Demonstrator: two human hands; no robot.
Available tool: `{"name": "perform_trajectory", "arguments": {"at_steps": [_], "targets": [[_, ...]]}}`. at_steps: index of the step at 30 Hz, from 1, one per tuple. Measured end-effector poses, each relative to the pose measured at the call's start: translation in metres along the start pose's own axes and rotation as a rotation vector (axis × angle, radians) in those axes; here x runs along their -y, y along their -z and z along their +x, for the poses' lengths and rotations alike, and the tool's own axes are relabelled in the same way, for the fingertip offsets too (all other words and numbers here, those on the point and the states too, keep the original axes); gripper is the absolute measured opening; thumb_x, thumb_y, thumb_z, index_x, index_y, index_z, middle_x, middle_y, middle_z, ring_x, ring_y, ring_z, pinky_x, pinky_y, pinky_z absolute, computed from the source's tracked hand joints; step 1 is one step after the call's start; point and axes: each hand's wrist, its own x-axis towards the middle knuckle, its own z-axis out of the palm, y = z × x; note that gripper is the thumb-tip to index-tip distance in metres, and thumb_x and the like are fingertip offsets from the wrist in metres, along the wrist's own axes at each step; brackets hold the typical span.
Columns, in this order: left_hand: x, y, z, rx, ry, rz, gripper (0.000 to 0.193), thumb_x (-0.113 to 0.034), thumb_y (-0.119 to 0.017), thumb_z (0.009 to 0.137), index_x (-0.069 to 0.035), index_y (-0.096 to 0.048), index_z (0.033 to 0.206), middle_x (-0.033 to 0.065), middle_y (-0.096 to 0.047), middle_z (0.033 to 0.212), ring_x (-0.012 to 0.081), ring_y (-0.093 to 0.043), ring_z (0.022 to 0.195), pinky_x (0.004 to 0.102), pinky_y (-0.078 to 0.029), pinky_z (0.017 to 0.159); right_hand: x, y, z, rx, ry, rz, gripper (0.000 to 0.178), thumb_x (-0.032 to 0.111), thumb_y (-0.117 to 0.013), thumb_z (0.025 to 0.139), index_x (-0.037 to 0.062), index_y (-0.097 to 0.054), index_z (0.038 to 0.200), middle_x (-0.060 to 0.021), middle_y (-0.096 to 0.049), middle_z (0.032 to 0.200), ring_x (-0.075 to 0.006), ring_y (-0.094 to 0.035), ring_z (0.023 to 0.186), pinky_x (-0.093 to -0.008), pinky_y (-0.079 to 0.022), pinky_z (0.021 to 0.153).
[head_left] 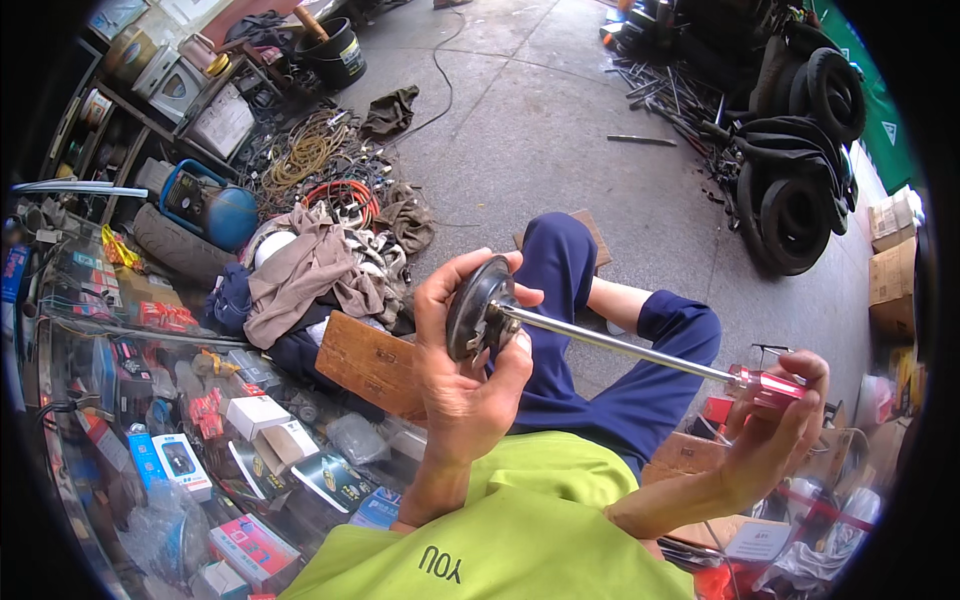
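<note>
My left hand (462, 395) is closed around a black disc-shaped horn (475, 308), held up above my lap on its edge. Metal fittings stick out from the horn's right side. A long screwdriver (632, 348) with a shiny shaft and a clear red handle reaches across from the right, its tip at those fittings. Whether the tip sits in a screw is too small to tell. At the other end, the fingers of my right hand (765, 435) are curled around the handle.
Left of me, a glass-topped counter carries small boxes (262, 548) and plastic bags. Beyond lie heaped clothes (315, 275), coiled cables (310, 145), a blue tank (230, 218) and a black bucket (335, 60). Stacked tyres (795, 225) and metal rods (670, 95) lie far right; cardboard boxes (893, 285) stand nearer.
</note>
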Motion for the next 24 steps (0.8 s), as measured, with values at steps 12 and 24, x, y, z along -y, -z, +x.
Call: {"name": "perform_trajectory", "arguments": {"at_steps": [12,24], "targets": [[0.0,0.002,0.0,0.004,-0.039,0.031,0.059,0.013,-0.052,0.079,0.0,-0.035,0.134,0.0177,-0.052,0.127,0.0186,-0.061,0.105,0.0273,-0.048,0.089,0.004,0.008,0.001,0.079,-0.01,-0.033,0.042,0.036,-0.067,0.09,-0.0009,-0.048,0.095,-0.0098,-0.052,0.074,-0.0116,-0.055,0.053,-0.021,-0.044,0.042],[-0.002,0.008,0.004,-0.014,-0.043,0.014,0.058,0.013,-0.052,0.079,-0.001,-0.036,0.133,0.0164,-0.051,0.128,0.0177,-0.06,0.103,0.0238,-0.048,0.081,-0.012,0.023,0.004,0.353,0.271,-0.136,0.03,0.01,-0.078,0.079,0.0012,-0.056,0.096,-0.0177,-0.059,0.083,-0.0164,-0.059,0.061,-0.0209,-0.046,0.054]]}}
